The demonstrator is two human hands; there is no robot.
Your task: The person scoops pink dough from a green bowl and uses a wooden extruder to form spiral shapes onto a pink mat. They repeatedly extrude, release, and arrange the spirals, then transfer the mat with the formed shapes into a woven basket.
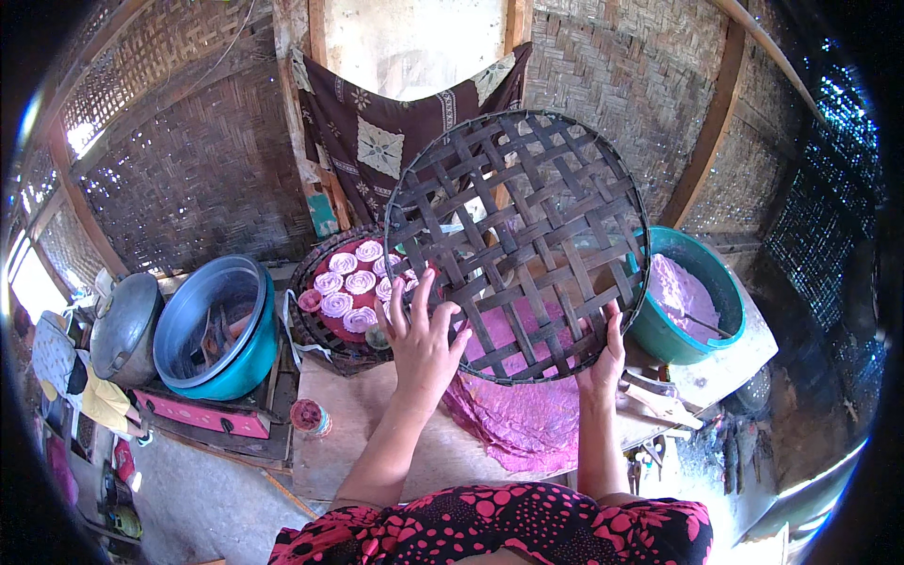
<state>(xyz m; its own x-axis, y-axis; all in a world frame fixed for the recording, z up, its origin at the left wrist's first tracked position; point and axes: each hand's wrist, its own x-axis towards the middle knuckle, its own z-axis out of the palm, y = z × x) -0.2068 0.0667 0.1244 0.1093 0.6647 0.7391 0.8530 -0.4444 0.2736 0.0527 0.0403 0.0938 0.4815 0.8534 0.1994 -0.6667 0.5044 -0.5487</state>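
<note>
A round, dark, open-weave bamboo tray (557, 224) is held up and tilted in front of me. My right hand (603, 363) grips its lower right rim, the thumb on the near side and the other fingers partly hidden. At the tray's lower left edge, my left hand (419, 330) has its fingers spread over the rim; whether it bears weight I cannot tell. Behind that hand, pink swirled rosettes of dough (360, 282) lie on a red sheet in another round woven tray (299, 282). A crumpled magenta sheet (513, 424) covers the table below the held tray.
A teal basin (739, 301) with pink dough and a utensil stands to the right. On the left are a grey basin (169, 330) nested in a teal one and a lidded metal pot (125, 325). A small pink-rimmed cup (310, 417) sits on the wooden table (330, 461).
</note>
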